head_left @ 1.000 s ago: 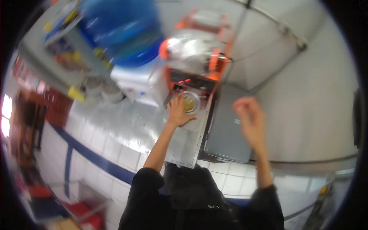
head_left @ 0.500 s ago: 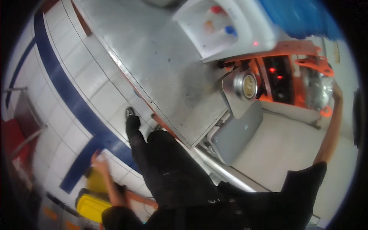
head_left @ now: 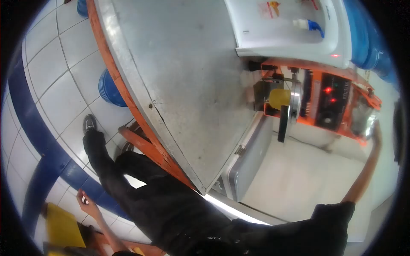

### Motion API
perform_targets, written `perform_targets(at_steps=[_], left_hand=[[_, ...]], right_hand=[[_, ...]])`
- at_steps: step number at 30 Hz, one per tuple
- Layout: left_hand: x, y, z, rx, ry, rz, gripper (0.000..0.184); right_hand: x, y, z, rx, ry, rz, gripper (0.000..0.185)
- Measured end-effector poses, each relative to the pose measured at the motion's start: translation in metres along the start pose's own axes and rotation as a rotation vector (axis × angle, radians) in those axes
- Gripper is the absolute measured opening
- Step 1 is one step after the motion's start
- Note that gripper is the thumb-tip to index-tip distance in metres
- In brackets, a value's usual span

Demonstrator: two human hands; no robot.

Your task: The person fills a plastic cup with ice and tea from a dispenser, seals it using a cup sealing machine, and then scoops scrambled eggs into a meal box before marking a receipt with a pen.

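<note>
My left hand (head_left: 89,205) hangs low over the tiled floor at the left. Its fingers curl together around a small pale spot I cannot make out. At the far right my right hand (head_left: 376,133) reaches to the shiny silver wrapped part (head_left: 364,117) at the end of an orange machine (head_left: 318,102). Its fingers are blurred and partly hidden there. The machine has a black panel (head_left: 333,96) with red lit digits. On its near side are a round metal plate (head_left: 295,102) seen edge-on, a yellow piece (head_left: 279,98) and a black handle (head_left: 282,123).
A metal-topped table (head_left: 183,94) with an orange frame fills the middle. A white dispenser (head_left: 290,36) stands beside the machine, with a blue water bottle (head_left: 363,38) behind it. A grey laptop-like case (head_left: 247,162) leans against the table edge. Another blue bottle (head_left: 112,88) stands below the table.
The view has shifted and tilted. The round metal plate, previously facing me with a golden disc, now shows edge-on with the yellow piece and black handle. My right hand stays by the silver part.
</note>
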State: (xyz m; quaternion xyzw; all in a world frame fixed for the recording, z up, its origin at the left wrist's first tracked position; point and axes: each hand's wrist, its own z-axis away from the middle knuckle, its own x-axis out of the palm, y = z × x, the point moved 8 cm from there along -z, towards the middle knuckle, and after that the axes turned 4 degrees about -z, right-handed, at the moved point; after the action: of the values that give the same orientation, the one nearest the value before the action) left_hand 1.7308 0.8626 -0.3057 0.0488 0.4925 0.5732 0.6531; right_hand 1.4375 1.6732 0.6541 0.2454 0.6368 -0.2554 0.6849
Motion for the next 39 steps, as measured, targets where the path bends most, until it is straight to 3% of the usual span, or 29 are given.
perform_targets(at_steps=[4,7,9,11,13,16,20,22,27,34,39], left_hand=[[0.018,0.089,0.013,0.093,0.19,0.345,0.025],[0.001,0.165,0.044,0.117,0.274,0.377,0.025],[0.0,0.212,0.071,0.137,0.179,0.461,0.027],[0.007,0.279,0.1,0.292,0.045,0.869,0.029],[0.011,0.349,0.128,0.481,-0.132,0.959,0.023],[0.027,0.435,0.156,0.586,-0.487,1.103,0.015],[0.069,0.515,0.19,0.662,-0.767,1.116,0.028],[0.093,0.543,0.205,0.651,-0.845,1.064,0.033],[0.14,0.585,0.223,0.626,-0.918,0.946,0.052],[0.162,0.625,0.25,0.477,-1.155,0.871,0.042],[0.166,0.64,0.27,0.36,-1.262,0.792,0.035]], right_hand=[[0.0,-0.014,0.012,-0.023,0.048,0.012,0.088],[0.001,-0.027,0.017,-0.047,0.077,0.026,0.089],[0.005,-0.035,0.024,-0.05,0.099,0.089,0.087],[0.024,-0.054,0.036,-0.028,0.118,0.24,0.083],[0.051,-0.079,0.048,-0.04,0.153,0.277,0.078],[0.084,-0.112,0.064,-0.17,0.275,0.254,0.074],[0.086,-0.1,0.059,-0.09,0.405,0.351,0.076],[0.085,-0.107,0.065,-0.242,0.613,0.494,0.084],[0.116,-0.125,0.081,-0.19,0.852,0.631,0.094],[0.173,-0.171,0.11,-0.214,1.21,0.802,0.098],[0.175,-0.177,0.121,-0.218,1.263,0.737,0.097]])
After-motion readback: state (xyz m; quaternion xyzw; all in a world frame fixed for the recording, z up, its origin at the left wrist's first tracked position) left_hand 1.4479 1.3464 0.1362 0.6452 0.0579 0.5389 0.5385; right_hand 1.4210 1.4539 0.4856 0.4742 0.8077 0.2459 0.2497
